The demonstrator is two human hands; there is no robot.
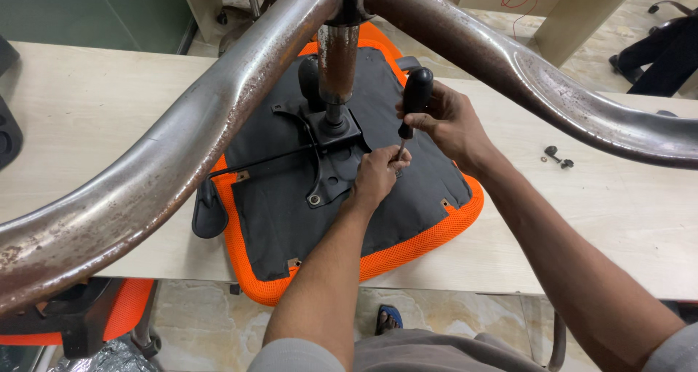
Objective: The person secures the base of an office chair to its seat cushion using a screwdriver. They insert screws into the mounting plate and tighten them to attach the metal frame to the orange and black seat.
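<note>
Screwdriver (411,110) standing upright over the upturned orange chair seat (407,234) lying on the tabletop (109,118), my right grip (445,122) closing around its black handle, my left grip (378,177) pinching its shaft by the black mounting plate (331,172), loose screws (558,156) sitting well apart on my right.

Pale wood-grain table (109,110) before me carries upturned orange chair seat (429,230), lying cushion-down, its edge overhanging near table rim. Two small black screws (558,156) and one washer (544,158) lie loose on bare top, right of seat, well apart from it.
</note>
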